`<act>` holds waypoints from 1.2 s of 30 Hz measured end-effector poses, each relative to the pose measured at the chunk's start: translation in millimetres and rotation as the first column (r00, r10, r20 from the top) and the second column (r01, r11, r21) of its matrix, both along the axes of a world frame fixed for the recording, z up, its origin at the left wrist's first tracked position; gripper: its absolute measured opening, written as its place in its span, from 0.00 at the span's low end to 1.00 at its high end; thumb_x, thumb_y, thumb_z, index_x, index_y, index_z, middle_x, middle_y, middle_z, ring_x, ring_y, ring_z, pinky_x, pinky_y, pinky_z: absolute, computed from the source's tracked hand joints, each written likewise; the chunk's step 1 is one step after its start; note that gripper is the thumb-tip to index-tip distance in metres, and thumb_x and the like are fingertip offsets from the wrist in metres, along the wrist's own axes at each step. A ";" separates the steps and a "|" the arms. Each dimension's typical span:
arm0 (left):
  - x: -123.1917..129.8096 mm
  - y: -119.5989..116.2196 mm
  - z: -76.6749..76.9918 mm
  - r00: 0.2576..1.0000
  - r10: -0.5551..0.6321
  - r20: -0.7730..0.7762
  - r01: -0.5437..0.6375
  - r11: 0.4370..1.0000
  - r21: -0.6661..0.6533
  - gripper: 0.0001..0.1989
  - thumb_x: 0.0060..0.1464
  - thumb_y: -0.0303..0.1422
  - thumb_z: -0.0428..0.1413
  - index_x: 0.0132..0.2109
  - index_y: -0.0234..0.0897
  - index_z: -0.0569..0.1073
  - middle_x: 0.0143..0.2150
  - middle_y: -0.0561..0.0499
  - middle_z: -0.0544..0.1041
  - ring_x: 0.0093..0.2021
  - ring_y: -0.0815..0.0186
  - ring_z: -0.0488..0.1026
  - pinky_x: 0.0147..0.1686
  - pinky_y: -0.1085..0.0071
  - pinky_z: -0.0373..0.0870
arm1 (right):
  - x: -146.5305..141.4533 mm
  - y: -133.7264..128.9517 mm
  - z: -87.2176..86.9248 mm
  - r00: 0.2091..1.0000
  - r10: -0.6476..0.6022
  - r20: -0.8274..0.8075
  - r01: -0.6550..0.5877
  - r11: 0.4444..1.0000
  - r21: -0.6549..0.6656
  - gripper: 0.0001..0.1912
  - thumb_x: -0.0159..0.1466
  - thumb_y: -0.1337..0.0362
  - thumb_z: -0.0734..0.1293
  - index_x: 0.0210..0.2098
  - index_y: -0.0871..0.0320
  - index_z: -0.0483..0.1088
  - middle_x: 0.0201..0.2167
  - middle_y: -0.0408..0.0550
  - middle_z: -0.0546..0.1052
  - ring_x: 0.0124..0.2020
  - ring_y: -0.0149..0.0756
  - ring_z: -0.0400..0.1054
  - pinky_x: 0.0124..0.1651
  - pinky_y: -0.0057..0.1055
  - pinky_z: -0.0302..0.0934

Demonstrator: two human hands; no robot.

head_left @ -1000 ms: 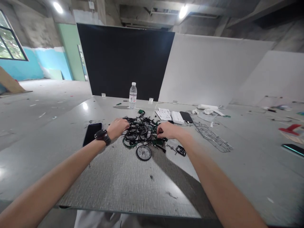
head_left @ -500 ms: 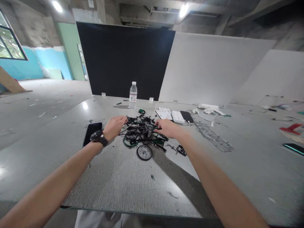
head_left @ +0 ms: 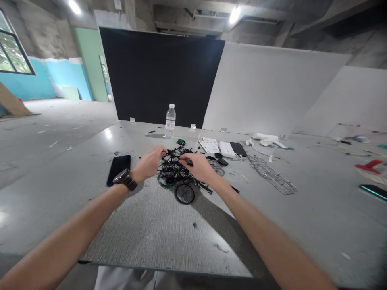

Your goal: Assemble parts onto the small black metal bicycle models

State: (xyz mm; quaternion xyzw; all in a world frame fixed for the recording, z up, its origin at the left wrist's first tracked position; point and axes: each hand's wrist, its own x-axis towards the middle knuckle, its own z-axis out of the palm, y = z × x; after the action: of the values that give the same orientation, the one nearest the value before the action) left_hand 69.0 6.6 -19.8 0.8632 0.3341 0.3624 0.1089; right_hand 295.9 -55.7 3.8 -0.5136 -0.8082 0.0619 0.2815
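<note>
A heap of small black and green model bicycle parts point(head_left: 169, 172) lies mid-table, with spoked wheels among them. One wheel point(head_left: 184, 193) is at its near edge. My left hand point(head_left: 151, 162), below a dark watch, has its fingers bent and closed at the heap's left back side; what they grip, if anything, is hidden. Over the right part of the heap, my right hand point(head_left: 198, 166) has its fingers pinched together, with a small dark piece showing by them. Its kind cannot be made out. Beyond the right hand lie more dark parts point(head_left: 222, 161).
Left of the heap is a phone point(head_left: 118, 170). Behind stand a water bottle point(head_left: 170, 121) and a small green object point(head_left: 181, 142). Printed sheets point(head_left: 209, 145), a white power bank point(head_left: 226, 149), a black flat device point(head_left: 238, 149) and a grey parts frame point(head_left: 272, 175) lie to the right.
My right hand has moved left, further over the heap. My left hand has shifted slightly right. Dark parts and a wheel behind the right hand now show.
</note>
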 end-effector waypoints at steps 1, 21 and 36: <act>0.8 -1.3 0.2 1.000 -0.001 0.018 0.001 1.000 -0.002 0.12 0.70 0.33 0.41 0.43 0.40 0.69 0.43 0.46 0.76 0.42 0.59 0.72 0.47 0.60 0.68 | -1.3 -0.4 -0.6 1.000 0.001 -0.031 -0.002 1.000 -0.008 0.11 0.70 0.61 0.64 0.41 0.57 0.78 0.39 0.49 0.83 0.38 0.39 0.75 0.42 0.34 0.63; 9.7 -10.3 -12.4 0.963 0.121 0.242 -0.113 0.992 -0.049 0.27 0.60 0.44 0.62 0.61 0.38 0.67 0.55 0.40 0.74 0.53 0.54 0.74 0.51 0.56 0.73 | -14.0 -7.8 0.0 0.892 -0.130 -0.432 0.073 0.987 -0.146 0.17 0.67 0.52 0.66 0.33 0.56 0.80 0.32 0.49 0.84 0.30 0.38 0.73 0.37 0.34 0.64; 16.6 -7.0 -13.6 0.846 0.055 0.530 0.199 0.891 -0.409 0.26 0.53 0.37 0.67 0.57 0.37 0.74 0.51 0.41 0.80 0.51 0.55 0.79 0.51 0.57 0.77 | -33.1 -10.9 -21.8 0.922 0.018 -0.387 -0.017 1.000 0.006 0.05 0.63 0.61 0.71 0.37 0.56 0.78 0.35 0.48 0.83 0.36 0.40 0.77 0.43 0.34 0.69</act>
State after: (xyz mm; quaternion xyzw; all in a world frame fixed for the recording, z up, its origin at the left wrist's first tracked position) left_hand 85.6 -0.4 -33.4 0.6935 0.3320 0.4938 0.4063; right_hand 262.8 -66.7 -18.0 -0.4837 -0.7413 0.1636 0.4356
